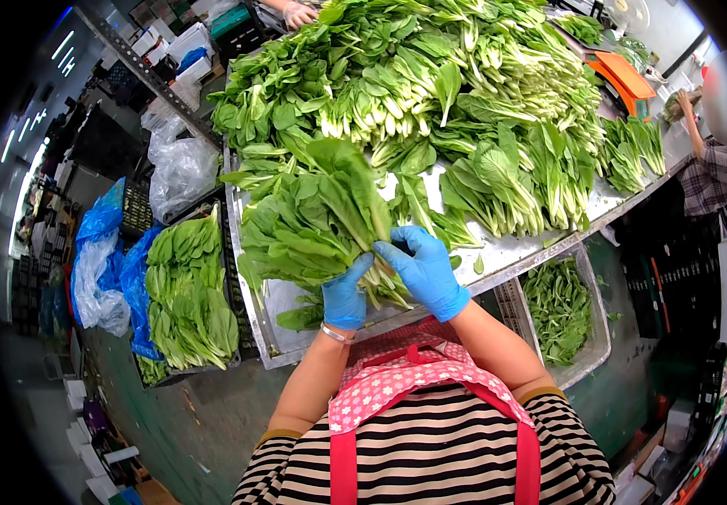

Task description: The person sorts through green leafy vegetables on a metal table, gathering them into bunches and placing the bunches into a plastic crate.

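Note:
Both my hands wear blue gloves and meet at the stem end of a large bunch of leafy greens (317,215), just above the near edge of the metal table (519,250). My left hand (346,296) is closed around the stems from below. My right hand (426,273) is bent at the right side of the same bunch, thumb and fingers closed on its stems. The leaves fan up and to the left, hiding part of the tabletop. Beyond them spreads a big heap of the same greens (380,93), with smaller bunches (498,181) lying in front.
A crate of greens (191,290) stands left, beside blue plastic (102,215) and a clear bag (182,172). Under the table's right side is a pale crate (601,341) with loose leaves. An orange scale (624,80) and a person (717,172) are at right; another's gloved hand (299,14) is at the top.

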A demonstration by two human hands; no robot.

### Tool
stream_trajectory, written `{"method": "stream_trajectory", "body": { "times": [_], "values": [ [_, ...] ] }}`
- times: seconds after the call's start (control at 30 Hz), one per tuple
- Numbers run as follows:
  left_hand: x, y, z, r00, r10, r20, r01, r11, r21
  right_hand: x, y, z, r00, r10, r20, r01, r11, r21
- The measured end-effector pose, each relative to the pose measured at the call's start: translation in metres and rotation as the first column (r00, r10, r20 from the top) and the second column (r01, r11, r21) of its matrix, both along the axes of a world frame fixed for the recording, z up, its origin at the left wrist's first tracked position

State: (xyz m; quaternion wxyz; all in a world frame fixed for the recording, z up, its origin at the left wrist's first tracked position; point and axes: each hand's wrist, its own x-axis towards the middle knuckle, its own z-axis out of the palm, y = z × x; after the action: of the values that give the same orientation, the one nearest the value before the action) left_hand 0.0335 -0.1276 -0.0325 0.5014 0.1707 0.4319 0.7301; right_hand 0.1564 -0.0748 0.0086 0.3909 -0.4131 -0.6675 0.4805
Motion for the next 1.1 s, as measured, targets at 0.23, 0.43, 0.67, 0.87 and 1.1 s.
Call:
{"method": "stream_trajectory", "body": {
  "times": [0.23, 0.43, 0.67, 0.87, 1.1],
  "values": [
    [-0.006, -0.005, -0.006, 0.990, -0.018, -0.140, 0.020, 1.000, 0.012, -0.009, -0.005, -0.006, 0.987, -0.042, -0.153, 0.057, 0.993, 0.100],
    [-0.017, -0.009, -0.031, 0.674, -0.084, -0.734, 0.077, 0.996, -0.044, -0.007, -0.009, 0.009, 0.977, -0.161, -0.141, 0.160, 0.987, -0.020],
    [0.002, 0.006, -0.039, 0.929, -0.210, -0.305, 0.272, 0.946, 0.178, 0.017, 0.013, 0.012, 0.989, -0.135, -0.062, 0.145, 0.968, 0.203],
    [0.061, 0.044, -0.004, 0.716, -0.136, -0.685, 0.177, 0.984, -0.010, 0.078, 0.043, 0.032, 1.000, -0.015, 0.010, 0.013, 0.983, 0.184],
    [0.148, 0.107, 0.004, 0.898, -0.418, -0.139, 0.439, 0.875, 0.206, 0.170, 0.076, 0.077, 0.891, 0.149, -0.428, -0.050, 0.971, 0.235]
  ]
}}
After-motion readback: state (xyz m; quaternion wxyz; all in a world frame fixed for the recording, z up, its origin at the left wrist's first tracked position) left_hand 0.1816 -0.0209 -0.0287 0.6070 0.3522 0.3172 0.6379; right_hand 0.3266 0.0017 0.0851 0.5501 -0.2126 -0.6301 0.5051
